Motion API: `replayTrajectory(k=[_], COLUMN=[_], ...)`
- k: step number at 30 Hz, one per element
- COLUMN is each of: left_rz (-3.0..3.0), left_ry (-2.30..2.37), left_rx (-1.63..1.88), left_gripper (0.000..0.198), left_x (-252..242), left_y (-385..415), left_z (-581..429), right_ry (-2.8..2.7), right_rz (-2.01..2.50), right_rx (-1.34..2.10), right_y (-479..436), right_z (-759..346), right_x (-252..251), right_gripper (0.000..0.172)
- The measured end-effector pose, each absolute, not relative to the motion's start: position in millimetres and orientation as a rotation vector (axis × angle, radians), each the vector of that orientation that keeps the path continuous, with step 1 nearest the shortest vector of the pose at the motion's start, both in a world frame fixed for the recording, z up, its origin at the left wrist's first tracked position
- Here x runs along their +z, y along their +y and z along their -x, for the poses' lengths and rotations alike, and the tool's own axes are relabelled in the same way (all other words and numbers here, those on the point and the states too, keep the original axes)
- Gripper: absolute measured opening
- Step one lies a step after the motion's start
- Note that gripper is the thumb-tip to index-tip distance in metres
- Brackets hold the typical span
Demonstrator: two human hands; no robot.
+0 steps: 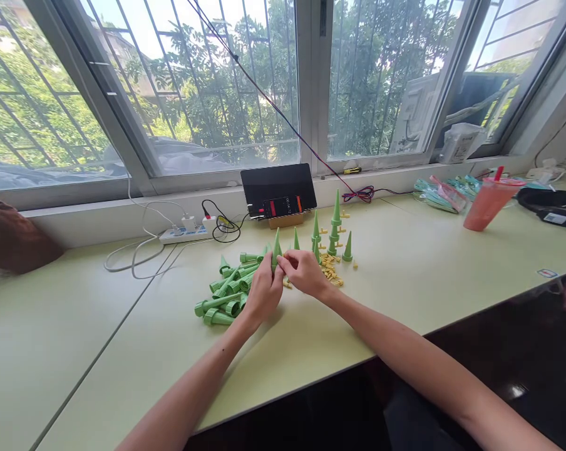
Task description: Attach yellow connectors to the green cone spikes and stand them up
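Observation:
My left hand [265, 287] is closed around a green plastic watering spike [276, 245], held upright with its point up. Pressed against the spike's side are the fingers of my right hand [302, 270], pinched together; whatever small part they may hold is hidden. To the left lies a heap of loose green spikes [226, 294]. Behind and right of my right hand, several green spikes [335, 216] stand point up, some stacked and fitted with yellow valves [339, 245]. Small yellow valve pieces [329, 273] lie scattered beside them.
A tablet [278, 181] with a lit phone [283, 207] before it leans near the window. A power strip [184, 234] with cables lies back left. At right are a red drink cup [489, 203], plastic bags [440, 193] and a black cap [553, 207]. The table edge [405, 344] runs in front.

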State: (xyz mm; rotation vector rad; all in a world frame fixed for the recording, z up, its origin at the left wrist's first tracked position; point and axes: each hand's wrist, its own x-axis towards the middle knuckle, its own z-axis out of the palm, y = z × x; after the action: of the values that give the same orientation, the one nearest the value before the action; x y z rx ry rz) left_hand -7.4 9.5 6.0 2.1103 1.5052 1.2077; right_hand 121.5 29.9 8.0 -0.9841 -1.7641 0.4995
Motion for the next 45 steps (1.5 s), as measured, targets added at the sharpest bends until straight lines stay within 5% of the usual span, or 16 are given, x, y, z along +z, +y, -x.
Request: replayTrajectory(k=[45], left_rz=[-2.116], left_ry=[1.465], left_rx=[1.200], left_gripper=[0.025], left_x=[2.6], left_y=[11.9], left_z=[8.3], right_ry=[-1.760], right_rz=[1.003], right_rx=[0.470], right_y=[31.6], right_z=[-121.5], right_x=[6.5], right_gripper=[0.035])
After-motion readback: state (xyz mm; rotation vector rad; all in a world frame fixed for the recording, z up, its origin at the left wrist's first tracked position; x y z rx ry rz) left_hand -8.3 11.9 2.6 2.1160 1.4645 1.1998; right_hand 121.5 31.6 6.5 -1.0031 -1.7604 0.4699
